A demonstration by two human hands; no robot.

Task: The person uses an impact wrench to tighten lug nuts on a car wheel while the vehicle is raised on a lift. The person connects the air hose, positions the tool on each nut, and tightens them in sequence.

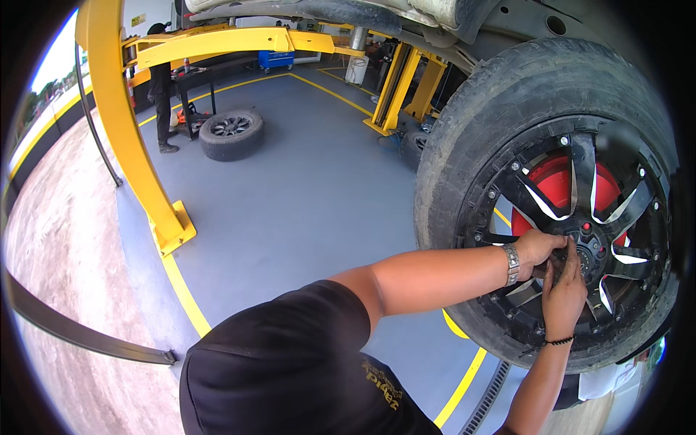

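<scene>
A black wheel (581,172) with bright cut spoke edges sits in a large, dusty tire (464,138) under the raised vehicle. Red paint (554,181) shows behind the spokes. My left hand (535,250), with a metal watch on its wrist, reaches to the hub's left side, thumb and fingers pinched together. Just below it, my right hand (565,291), wearing a dark bracelet, points its closed fingers up against the hub centre (589,250). The fingertips of both hands meet beside the lug holes. Whatever small thing they grip is hidden by the fingers.
A yellow lift post (116,130) and its arm (225,45) stand at the left. Another tire (232,135) lies on the grey floor near a person (161,94) by a dark stand. Farther back are a second yellow post (395,87) and a blue tool cabinet (276,60). A floor grate (487,399) runs below.
</scene>
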